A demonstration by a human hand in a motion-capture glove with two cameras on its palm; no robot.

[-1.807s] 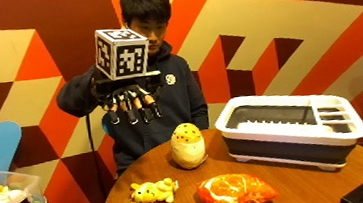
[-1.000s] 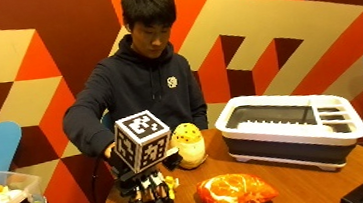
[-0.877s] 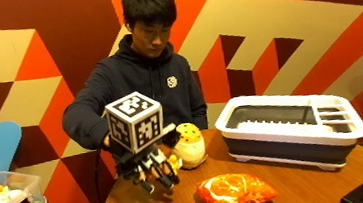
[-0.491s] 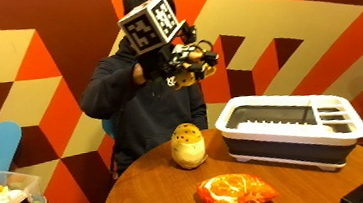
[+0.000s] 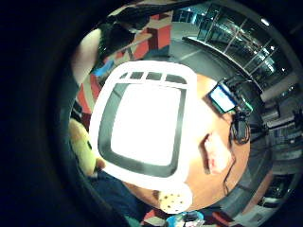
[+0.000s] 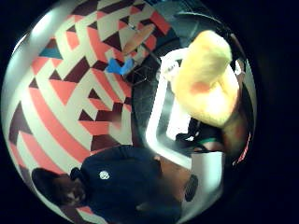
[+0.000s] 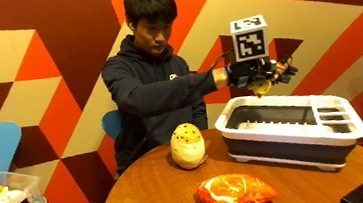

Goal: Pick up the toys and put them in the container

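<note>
outside view across table, palm views above shared container

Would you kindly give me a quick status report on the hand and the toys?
Right hand grips small yellow plush toy above white container. Egg-shaped plush and orange plush lie on table. Nothing in the way.

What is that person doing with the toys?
The person is tidying toys into a white container on the round table. Their gloved right hand holds a small yellow plush toy in the air, right above the container, not yet dropped in. Two toys wait on the table: an egg-shaped plush beside the container and an orange plush nearer the front edge.
</note>
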